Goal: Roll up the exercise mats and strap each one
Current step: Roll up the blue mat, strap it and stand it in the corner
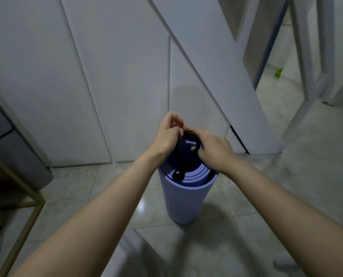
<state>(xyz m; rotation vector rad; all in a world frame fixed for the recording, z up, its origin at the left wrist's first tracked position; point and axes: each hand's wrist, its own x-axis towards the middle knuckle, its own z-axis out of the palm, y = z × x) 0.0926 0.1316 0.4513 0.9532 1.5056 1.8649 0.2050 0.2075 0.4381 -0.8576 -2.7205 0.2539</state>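
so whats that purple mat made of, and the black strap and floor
Mat: probably foam, matte lilac; thick layers show at its spiral end. Strap: dark, likely woven fabric, since it loops limply; blur leaves it open. Floor: glossy tile; grout lines, reflections.

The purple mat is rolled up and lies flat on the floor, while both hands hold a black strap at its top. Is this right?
Not quite: in the head view the rolled purple mat stands upright on its end on the floor, not flat. The left hand and right hand do hold the black strap at its top.
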